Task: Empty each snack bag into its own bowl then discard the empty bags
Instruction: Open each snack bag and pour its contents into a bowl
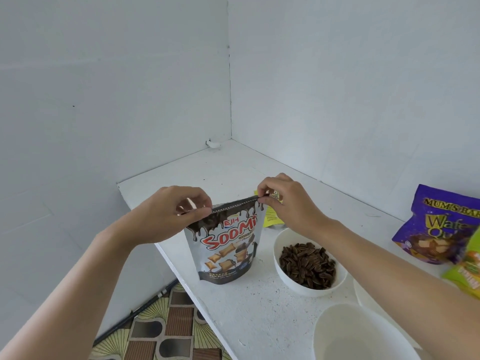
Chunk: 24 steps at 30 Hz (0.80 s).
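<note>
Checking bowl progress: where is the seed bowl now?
Head view, right of centre on the white counter: the seed bowl stands just right of the upright Soomi bag, beyond the empty bowl.

We read "EJH" and, in big red letters, "SOOMi" on the black-and-white snack pouch (226, 245). On the purple bag (439, 229) we make out "MUM'S BA…", then "Wafe…" and "Qu…", partly hidden. Print on the yellow packet (271, 216) and the green bag (465, 266) defeats us.
</note>
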Each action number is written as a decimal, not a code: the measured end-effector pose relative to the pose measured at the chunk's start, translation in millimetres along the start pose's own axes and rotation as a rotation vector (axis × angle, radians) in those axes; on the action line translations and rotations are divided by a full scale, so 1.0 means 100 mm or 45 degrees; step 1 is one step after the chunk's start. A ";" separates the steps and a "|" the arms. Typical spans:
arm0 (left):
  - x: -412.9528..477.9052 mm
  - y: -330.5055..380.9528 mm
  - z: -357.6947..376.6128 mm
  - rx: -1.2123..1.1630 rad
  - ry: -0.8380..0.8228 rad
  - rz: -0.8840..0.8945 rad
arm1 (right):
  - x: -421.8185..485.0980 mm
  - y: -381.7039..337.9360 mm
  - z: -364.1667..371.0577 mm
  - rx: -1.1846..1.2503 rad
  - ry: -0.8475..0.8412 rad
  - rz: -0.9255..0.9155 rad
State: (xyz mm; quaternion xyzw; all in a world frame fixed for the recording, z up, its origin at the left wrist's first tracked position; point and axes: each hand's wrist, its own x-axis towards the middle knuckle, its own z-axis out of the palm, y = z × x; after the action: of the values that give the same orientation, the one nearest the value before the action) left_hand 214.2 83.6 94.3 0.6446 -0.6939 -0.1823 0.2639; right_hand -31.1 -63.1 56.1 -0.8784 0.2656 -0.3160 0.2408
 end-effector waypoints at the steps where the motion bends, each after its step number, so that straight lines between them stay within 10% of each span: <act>1: 0.06 0.06 -0.01 -0.018 -0.076 -0.011 | 0.00 0.00 0.00 0.020 0.010 0.015; 7: 0.43 0.31 0.03 -0.200 -0.311 0.005 | 0.03 0.00 0.05 0.002 0.022 -0.021; 24: 0.56 0.26 0.24 -0.382 -0.098 -0.197 | 0.03 -0.09 0.24 0.025 0.088 -0.066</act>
State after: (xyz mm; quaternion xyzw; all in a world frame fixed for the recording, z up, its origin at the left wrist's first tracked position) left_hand 176.9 28.8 97.8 0.6421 -0.6169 -0.3280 0.3156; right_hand -9.6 -51.7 46.3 -0.8711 0.2478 -0.3548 0.2321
